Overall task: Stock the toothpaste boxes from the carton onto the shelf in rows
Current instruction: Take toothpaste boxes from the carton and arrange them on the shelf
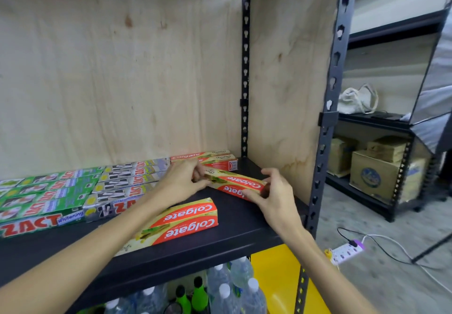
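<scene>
A red and cream Colgate box (236,184) lies slanted just above the black shelf (252,218), held at both ends. My left hand (184,179) grips its far left end and my right hand (274,193) pinches its near right end. Another Colgate box (181,223) lies loose near the front edge. Two more Colgate boxes (210,158) lie in a row at the back right. Green Zact boxes (46,196) and silver Zact boxes (127,186) fill the left side in rows. The carton is out of view.
Plywood panels (122,69) close the shelf's back and right side, with a black steel upright (325,130) at the front right. Water bottles (234,286) stand on the level below. Cardboard cartons (374,174) sit on a neighbouring rack, and a power strip (344,252) lies on the floor.
</scene>
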